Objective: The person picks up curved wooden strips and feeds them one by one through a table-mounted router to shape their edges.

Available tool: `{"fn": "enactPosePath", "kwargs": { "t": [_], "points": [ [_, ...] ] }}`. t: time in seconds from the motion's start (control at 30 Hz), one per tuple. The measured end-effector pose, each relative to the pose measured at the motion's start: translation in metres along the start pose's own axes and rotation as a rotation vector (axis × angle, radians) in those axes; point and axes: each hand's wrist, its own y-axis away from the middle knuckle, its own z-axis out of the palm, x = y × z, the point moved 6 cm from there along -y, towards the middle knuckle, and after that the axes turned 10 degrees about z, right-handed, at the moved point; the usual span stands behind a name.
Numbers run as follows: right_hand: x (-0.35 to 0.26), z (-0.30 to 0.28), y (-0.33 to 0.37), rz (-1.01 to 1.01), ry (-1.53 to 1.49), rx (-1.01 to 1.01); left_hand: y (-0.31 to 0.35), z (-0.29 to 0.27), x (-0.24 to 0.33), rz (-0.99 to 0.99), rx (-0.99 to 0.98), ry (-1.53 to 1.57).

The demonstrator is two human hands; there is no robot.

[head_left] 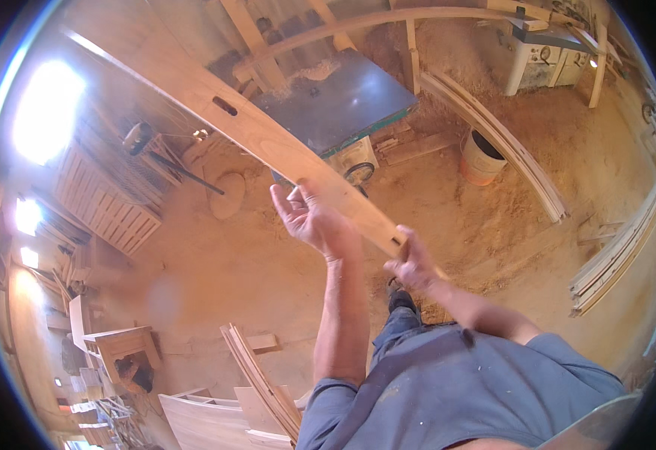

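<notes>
A long pale wooden board (pixel 283 146) slants from the upper left down to my body. It has an oblong slot partway along and a small dark slot close to its near end. My right hand (pixel 416 262) is closed around that near end. Farther up, my left hand (pixel 313 217) holds the board at its left edge, fingers loosely curled with some sticking out past the edge. Beyond the board stands a machine with a flat dark table (pixel 335 101), sawdust piled on its far part. The board's far end runs out toward the rim of the view.
Sawdust covers the floor (pixel 215 277). A bucket (pixel 483 156) stands right of the machine, beside long curved wood strips (pixel 500 135). More strips (pixel 617 251) lie at far right. A white cabinet machine (pixel 545 64) is at upper right. Slatted panels (pixel 107 195) and a wooden cabinet (pixel 122 349) are leftward.
</notes>
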Motion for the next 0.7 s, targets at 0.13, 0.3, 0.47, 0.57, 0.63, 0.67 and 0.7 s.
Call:
{"fn": "enactPosePath", "kwargs": {
  "t": [0.13, 0.3, 0.47, 0.57, 0.63, 0.67, 0.7],
  "points": [
    [0.036, -0.092, -0.077, 0.326, 0.286, -0.321, -0.025, 0.017, -0.08, -0.318, -0.231, 0.162],
    [0.002, -0.193, -0.107, 0.57, 0.405, -0.524, -0.021, 0.029, -0.194, -0.77, -0.136, 0.32],
    [-0.004, -0.247, -0.147, 0.37, 0.684, -0.38, 0.009, 0.048, -0.311, -0.829, 0.137, 0.114],
    [-0.004, -0.263, -0.182, 0.444, 0.91, -0.334, 0.016, 0.065, -0.361, -0.83, 0.275, -0.089],
    [0.02, -0.279, -0.204, 0.528, 0.93, -0.291, 0.02, 0.069, -0.393, -0.893, 0.299, -0.174],
    [0.024, -0.289, -0.215, 0.568, 0.902, -0.332, 0.024, 0.072, -0.406, -0.923, 0.28, -0.235],
    [0.029, -0.297, -0.231, 0.592, 0.87, -0.376, 0.022, 0.078, -0.415, -0.938, 0.261, -0.292]
  ]
}}
